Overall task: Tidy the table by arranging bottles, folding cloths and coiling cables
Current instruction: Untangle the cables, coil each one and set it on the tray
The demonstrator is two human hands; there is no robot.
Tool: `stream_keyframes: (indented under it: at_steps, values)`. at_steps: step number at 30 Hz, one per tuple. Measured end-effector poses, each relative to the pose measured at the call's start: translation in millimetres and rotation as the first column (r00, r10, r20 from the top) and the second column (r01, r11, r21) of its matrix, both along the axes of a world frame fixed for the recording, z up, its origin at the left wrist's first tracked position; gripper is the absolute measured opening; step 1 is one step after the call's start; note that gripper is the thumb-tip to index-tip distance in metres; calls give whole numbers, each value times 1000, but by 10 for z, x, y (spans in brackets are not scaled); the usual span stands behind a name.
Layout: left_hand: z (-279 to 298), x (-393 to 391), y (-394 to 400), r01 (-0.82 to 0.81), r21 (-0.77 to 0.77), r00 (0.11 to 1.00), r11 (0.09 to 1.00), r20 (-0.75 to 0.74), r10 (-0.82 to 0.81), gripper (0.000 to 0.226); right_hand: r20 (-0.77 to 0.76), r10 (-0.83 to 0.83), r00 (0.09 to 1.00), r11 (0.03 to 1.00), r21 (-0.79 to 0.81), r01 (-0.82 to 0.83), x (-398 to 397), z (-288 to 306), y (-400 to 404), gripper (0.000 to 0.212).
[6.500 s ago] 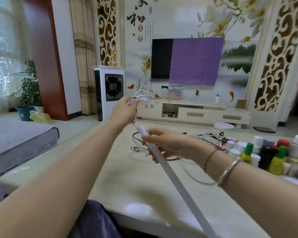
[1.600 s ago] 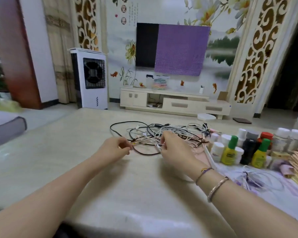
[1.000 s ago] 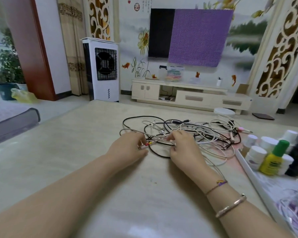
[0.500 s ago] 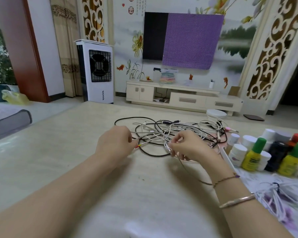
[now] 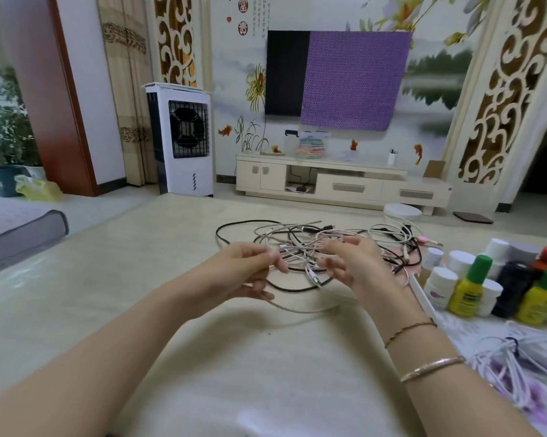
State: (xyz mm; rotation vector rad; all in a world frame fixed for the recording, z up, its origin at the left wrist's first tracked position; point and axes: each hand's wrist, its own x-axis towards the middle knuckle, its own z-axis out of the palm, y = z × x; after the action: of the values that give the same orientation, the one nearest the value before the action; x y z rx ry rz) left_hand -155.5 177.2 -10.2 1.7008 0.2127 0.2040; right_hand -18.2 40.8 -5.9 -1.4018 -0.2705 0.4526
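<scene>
A tangle of black, white and pale cables [image 5: 300,238] lies in the middle of the table [image 5: 202,357]. My left hand [image 5: 243,269] hovers at the pile's near left with its fingers curled round a thin pale cable [image 5: 300,309], which sags in a loop onto the table. My right hand [image 5: 354,266] is at the pile's near right, fingers partly spread; the same cable runs up under it, and a white plug end [image 5: 314,277] hangs by its thumb. Several bottles [image 5: 473,285], white-capped and green-capped, stand grouped at the right.
A coiled white cable [image 5: 514,357] lies on a purple-flowered cloth [image 5: 473,329] at the near right. A white strip [image 5: 423,298] runs along that cloth's left edge. A grey cushion [image 5: 20,228] sits beyond the table's left edge.
The long white strip I held earlier now lies by the bottles. Over the last second both hands have stayed at the pile, lifting slightly and drawing a pale cable out toward me.
</scene>
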Motion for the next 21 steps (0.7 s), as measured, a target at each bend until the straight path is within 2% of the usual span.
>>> stream_keyframes:
  at_steps: [2, 3, 5, 6, 8, 11, 12, 15, 17, 21]
  values:
    - [34, -15, 25, -46, -2, 998, 999, 51, 46, 28, 120, -30, 992, 986, -156, 49, 41, -51, -1, 41]
    - [46, -26, 40, -55, -9, 996, 998, 73, 56, 29, 240, 13, 971, 975, -217, 41, 44, -80, 11, 37]
    - [77, -54, 68, -95, -67, 987, 993, 121, 102, 30, 532, 138, 835, 923, -375, 86, 26, -117, 28, 13]
    - [99, -59, 78, -129, -126, 977, 984, 151, 148, 31, 643, 193, 741, 893, -428, 138, 12, -132, 28, 19]
    - [145, -54, 102, -210, -284, 939, 936, 208, 274, 33, 751, 290, 594, 862, -474, 178, -71, -123, 15, 24]
    - [146, -34, 174, -284, -465, 871, 838, 241, 429, 28, 802, 450, 393, 846, -524, 101, -202, -125, 36, 18]
    - [128, -36, 189, -286, -496, 867, 820, 231, 442, 25, 800, 484, 354, 840, -538, 70, -233, -133, 50, 17]
    - [72, -19, 194, -195, -604, 900, 773, 202, 386, 19, 806, 505, 309, 844, -536, 19, -275, -145, 99, 17]
    - [53, 19, 156, -115, -671, 903, 732, 237, 359, 18, 800, 537, 266, 829, -560, 10, -287, -171, 134, 15]
    - [53, 76, 102, -97, -754, 888, 649, 229, 399, 12, 771, 602, 207, 768, -631, 115, -235, -289, 172, 17]
